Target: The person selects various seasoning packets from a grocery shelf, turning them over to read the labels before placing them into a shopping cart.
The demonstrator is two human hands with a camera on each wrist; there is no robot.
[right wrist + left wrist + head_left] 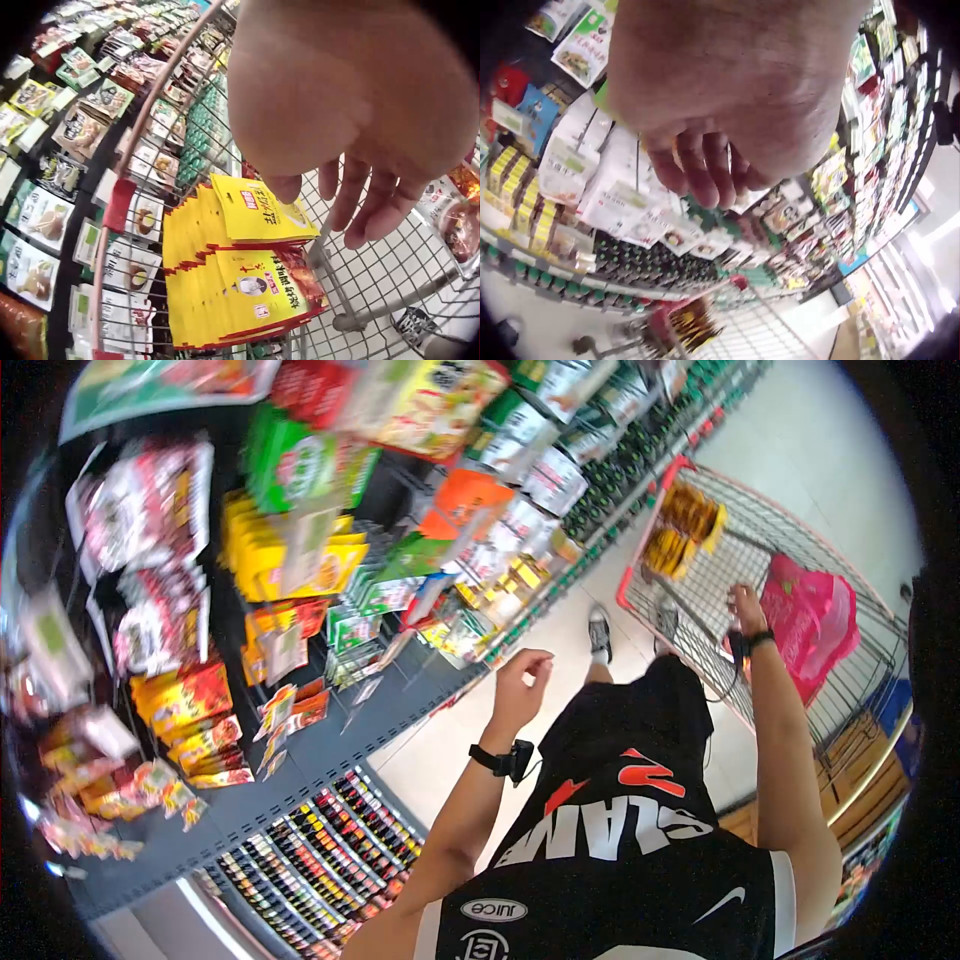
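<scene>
My left hand [520, 685] hangs in the air beside the shelving, its fingers loosely bent and nothing in them. The left wrist view shows its fingers [697, 169] in front of hanging packets. Over the wire shopping cart [690, 595] is my right hand [745, 612], also holding nothing, fingers relaxed. Yellow seasoning packets [262, 281] stand in two stacked rows inside the cart, just beyond the right fingertips in the right wrist view. A pink plastic bag [808, 620] lies in the cart near my right wrist.
Hung packets fill the rack on the left, among them yellow packets [290, 555] and white pouches [550, 480]. Below, a dark shelf ledge [400, 685] juts toward me. A wooden crate [865, 760] stands at the right, behind the cart. My shoe [599, 630] is on the tiled floor.
</scene>
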